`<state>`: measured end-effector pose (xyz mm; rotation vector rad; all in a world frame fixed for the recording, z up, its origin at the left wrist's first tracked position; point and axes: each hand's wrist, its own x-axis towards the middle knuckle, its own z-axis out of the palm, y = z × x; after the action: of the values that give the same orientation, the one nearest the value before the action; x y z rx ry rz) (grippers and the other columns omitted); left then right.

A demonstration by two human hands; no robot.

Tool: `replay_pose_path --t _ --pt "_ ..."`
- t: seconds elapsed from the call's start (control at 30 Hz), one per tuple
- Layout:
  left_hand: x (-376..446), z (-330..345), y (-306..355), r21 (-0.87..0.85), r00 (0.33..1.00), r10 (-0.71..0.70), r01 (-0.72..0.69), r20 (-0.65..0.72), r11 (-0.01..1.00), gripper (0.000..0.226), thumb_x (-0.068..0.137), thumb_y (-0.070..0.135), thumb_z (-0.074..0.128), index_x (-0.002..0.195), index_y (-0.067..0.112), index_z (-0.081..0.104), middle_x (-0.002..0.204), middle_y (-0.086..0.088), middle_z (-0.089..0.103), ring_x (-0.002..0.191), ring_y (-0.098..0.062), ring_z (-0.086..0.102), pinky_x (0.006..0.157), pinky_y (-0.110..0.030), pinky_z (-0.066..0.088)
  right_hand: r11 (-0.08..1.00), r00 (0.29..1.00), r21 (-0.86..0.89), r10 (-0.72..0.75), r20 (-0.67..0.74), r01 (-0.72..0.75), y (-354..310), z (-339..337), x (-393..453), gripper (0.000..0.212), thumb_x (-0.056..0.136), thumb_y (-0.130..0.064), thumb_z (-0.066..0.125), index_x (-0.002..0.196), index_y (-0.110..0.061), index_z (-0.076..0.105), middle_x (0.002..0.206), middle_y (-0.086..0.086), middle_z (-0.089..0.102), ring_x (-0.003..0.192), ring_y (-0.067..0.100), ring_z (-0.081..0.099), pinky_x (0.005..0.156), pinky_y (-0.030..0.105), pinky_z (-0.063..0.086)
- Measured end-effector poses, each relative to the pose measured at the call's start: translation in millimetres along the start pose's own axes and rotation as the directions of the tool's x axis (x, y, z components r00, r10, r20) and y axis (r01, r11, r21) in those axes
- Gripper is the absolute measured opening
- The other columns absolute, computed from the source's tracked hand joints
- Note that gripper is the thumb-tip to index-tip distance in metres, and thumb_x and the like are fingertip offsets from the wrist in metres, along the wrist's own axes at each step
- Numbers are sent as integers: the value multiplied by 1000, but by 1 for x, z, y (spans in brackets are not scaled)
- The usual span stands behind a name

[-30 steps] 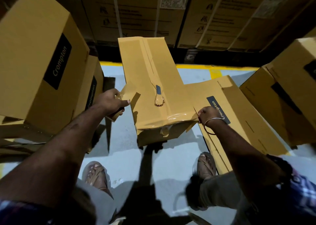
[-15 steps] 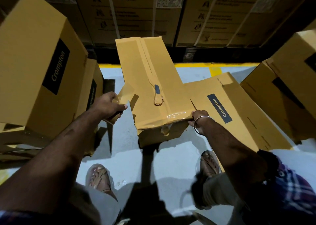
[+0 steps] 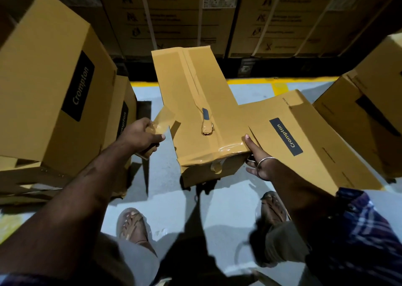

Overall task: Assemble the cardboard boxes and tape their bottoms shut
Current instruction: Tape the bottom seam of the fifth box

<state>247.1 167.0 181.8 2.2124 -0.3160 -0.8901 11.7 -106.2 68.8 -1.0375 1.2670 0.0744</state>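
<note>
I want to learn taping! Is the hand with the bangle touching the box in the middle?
Touching. In the head view, the right hand lies against the near right corner of the middle box, thumb on its edge.

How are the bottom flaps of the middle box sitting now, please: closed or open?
Closed: the flaps of the box meet flat, with brown tape along the seam and across the near edge.

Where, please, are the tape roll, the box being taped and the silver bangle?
tape roll (image 3: pixel 152 131): head view, its brown side under the fingers.
box (image 3: pixel 195 103): head view, its taped bottom face.
bangle (image 3: pixel 264 160): head view, its band at the wrist.
</note>
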Motion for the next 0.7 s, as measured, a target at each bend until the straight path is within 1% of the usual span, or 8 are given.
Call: replay_pose_path --t 0.1,0.17,0.23,0.3,0.43,0.53,0.63,0.7 --pt "2 0 -1 -6 1000 5 -5 6 1000 35 93 19 77 119 19 54 100 -14 70 89 -34 74 81 -52 63 950 986 -303 -115 -123 74 2 -3 0 126 59 -96 63 150 -11 42 154 14 48 136 32 48 115 52 39" --pt "3 1 0 -12 1000 6 -6 5 1000 36 93 19 77 120 19 54 99 -14 69 88 -33 73 82 -52 63 799 937 -582 -304 -173 152 -7 -8 -5 107 75 -85 62 145 -4 51 148 19 53 130 37 52 110 45 42" --pt "4 2 1 -13 1000 6 -6 -3 1000 36 93 19 78 120 19 54 97 -12 68 85 -31 72 78 -49 63 635 883 -753 -439 -167 173 -21 -10 -13 77 82 -75 64 110 -3 68 118 22 69 102 36 62 85 39 47" --pt "4 3 2 -4 1000 6 -6 -12 1000 37 92 20 79 120 18 55 97 -11 68 85 -31 73 76 -47 63 500 878 -854 -463 -124 142 -36 -5 -21 62 88 -67 65 89 -5 64 102 21 70 95 37 65 73 35 44" --pt "3 4 4 -12 1000 10 -10 -18 1000 36 92 20 79 120 18 57 98 -9 67 88 -30 73 77 -47 64 255 897 -967 -430 -104 11 -52 15 -38 38 101 -36 60 126 -7 62 132 19 61 120 39 60 92 38 48" --pt "2 3 3 -12 999 23 -23 -23 1000 37 92 20 79 121 16 57 100 -8 67 88 -28 73 72 -42 63 83 834 -996 -549 -60 -16 -59 35 -54 31 100 -28 54 127 -16 63 133 13 61 121 36 59 93 39 46" --pt "1 0 1 -5 998 49 -49 -32 999 36 91 19 80 120 16 58 106 -8 67 87 -24 72 62 -36 59 40 741 -985 -664 99 167 -67 63 -59 33 98 -38 54 124 -19 65 127 10 64 115 35 61 86 39 47" --pt "1 -1 0 25 996 90 -89 -20 996 33 91 21 80 116 19 60 106 -9 69 85 -25 73 64 -40 62 68 695 -954 -700 164 293 -70 84 -60 39 98 -48 55 122 -20 67 121 9 68 108 34 64 80 37 47"
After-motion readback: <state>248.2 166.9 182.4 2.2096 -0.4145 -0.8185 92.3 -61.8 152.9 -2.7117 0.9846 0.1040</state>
